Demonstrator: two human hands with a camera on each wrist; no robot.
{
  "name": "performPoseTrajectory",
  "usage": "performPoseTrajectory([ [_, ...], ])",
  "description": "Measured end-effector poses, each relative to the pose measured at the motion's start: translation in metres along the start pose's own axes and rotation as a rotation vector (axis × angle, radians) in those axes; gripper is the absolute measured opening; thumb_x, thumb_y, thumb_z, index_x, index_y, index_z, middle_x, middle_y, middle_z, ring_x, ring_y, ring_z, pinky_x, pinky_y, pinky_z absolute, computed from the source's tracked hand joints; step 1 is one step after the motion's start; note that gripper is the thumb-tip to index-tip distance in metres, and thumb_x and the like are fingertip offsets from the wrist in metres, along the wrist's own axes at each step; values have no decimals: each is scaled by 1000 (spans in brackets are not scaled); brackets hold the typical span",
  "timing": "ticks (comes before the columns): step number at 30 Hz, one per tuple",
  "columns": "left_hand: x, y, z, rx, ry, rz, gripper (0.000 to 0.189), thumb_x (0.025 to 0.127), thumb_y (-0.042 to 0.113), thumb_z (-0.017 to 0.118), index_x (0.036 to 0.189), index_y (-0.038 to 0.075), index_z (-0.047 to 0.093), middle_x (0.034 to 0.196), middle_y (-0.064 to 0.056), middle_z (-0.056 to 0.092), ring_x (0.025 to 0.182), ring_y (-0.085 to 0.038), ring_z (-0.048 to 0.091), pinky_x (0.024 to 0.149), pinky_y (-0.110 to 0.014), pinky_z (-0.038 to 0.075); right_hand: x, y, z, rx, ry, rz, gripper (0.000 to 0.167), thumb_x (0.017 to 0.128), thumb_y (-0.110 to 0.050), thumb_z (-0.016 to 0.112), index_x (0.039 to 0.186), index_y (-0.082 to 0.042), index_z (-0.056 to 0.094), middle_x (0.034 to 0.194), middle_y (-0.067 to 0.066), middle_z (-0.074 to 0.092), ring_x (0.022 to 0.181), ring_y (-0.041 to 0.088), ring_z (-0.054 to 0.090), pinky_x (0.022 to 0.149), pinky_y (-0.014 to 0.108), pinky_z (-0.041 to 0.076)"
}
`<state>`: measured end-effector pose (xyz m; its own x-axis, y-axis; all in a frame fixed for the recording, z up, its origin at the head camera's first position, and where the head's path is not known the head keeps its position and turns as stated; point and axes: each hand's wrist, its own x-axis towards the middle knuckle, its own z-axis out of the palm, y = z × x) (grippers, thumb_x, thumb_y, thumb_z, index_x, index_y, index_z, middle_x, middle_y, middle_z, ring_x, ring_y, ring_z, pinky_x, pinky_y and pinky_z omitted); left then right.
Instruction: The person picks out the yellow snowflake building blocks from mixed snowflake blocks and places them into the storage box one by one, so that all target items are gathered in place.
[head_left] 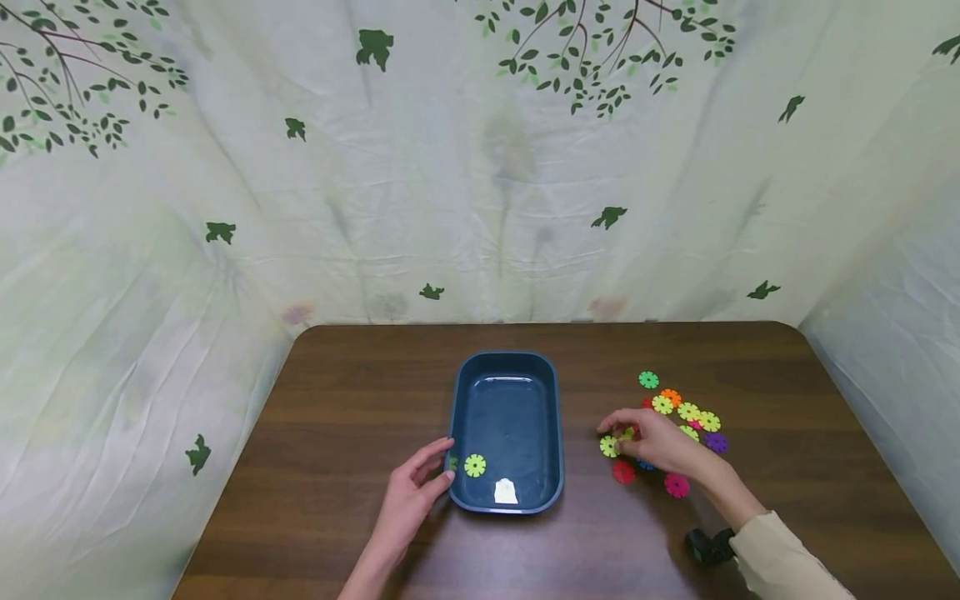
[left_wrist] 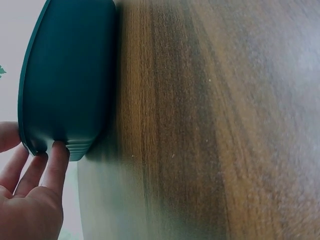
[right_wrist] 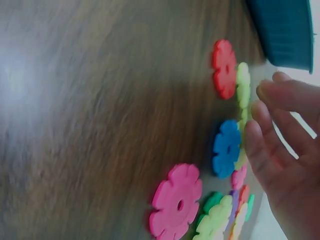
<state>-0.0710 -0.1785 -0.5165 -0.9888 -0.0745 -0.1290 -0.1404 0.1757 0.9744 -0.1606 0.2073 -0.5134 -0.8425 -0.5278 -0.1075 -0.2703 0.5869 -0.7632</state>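
A dark blue tray point(head_left: 506, 433) stands on the table, with one yellow flower-shaped disc point(head_left: 475, 465) near its lower left corner. My left hand point(head_left: 412, 487) grips the tray's left rim; in the left wrist view its thumb and fingers lie on either side of the tray edge point(left_wrist: 30, 148). Over the scattered flower discs hovers my right hand point(head_left: 654, 439), fingers loosely bent beside a yellow disc point(head_left: 609, 447). Nothing is visibly held in it in the right wrist view. Near those fingers lie a red disc point(right_wrist: 224, 69) and a blue disc point(right_wrist: 227, 149).
Right of the tray, several more discs spread out, among them a green one point(head_left: 648, 380), a purple one point(head_left: 716, 442) and a pink one point(head_left: 677, 485). A black device point(head_left: 708, 547) sits at the right wrist. Printed cloth point(head_left: 480, 167) hangs behind the wooden table point(head_left: 360, 392).
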Motion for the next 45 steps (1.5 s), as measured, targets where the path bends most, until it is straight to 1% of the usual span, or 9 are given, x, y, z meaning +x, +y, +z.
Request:
performPoseTrajectory([
  [5,0,0,0,-4,-1,5,43,86,-2,69,128,9,65,135,-5,59,119,-29,55,90,-24,47,2,6,-1,-28,-36,-14,32,84,-1,74,112,-15,70,101,-3,66,88,18,58,71,29,51],
  [12,0,0,0,-12,-2,-3,43,86,-1,69,128,9,65,135,-5,59,119,-29,56,90,-24,48,3,9,-1,-22,-48,-40,34,82,1,75,112,-14,69,102,-3,64,86,19,55,69,28,50],
  [19,-2,1,0,-102,-27,38,45,86,-6,67,130,3,62,135,-12,58,121,-34,54,88,-24,49,4,6,-1,-55,-66,-74,34,83,2,75,113,-12,68,101,-2,62,84,18,53,67,27,47],
  [25,-2,2,0,-107,-26,29,45,86,-6,67,130,3,63,135,-11,58,121,-33,54,88,-23,49,6,1,-1,-119,-76,-94,31,83,-1,76,112,-11,69,106,-2,62,84,18,54,72,29,49],
  [31,0,1,-1,-80,-19,9,44,86,-5,67,129,6,64,134,-6,59,120,-32,55,88,-24,49,8,0,2,-162,-43,-74,25,82,-6,79,104,-15,71,101,-6,61,86,16,55,74,32,50],
  [34,0,1,-1,-74,-19,4,44,86,-5,67,129,6,64,134,-6,59,120,-32,55,88,-24,49,9,1,4,-201,2,-68,24,79,-7,81,98,-17,70,95,-8,60,84,14,54,72,31,49],
  [37,0,1,-1,-69,-19,1,44,86,-4,68,129,6,64,134,-6,59,120,-32,55,88,-24,49,10,-1,5,-221,49,-33,24,77,-6,82,93,-19,69,89,-10,59,80,13,54,71,29,50],
  [41,0,0,-1,-60,-20,-3,44,86,-4,68,129,7,64,135,-7,58,120,-32,55,87,-24,49,11,-2,3,-178,69,9,22,80,-2,79,91,-19,70,83,-10,62,75,12,55,68,28,50],
  [45,0,0,-1,-56,-20,-6,44,86,-4,67,129,7,64,134,-7,59,119,-32,55,87,-24,50,12,-3,0,-127,59,7,20,83,2,74,93,-16,73,83,-7,65,72,12,56,65,28,50],
])
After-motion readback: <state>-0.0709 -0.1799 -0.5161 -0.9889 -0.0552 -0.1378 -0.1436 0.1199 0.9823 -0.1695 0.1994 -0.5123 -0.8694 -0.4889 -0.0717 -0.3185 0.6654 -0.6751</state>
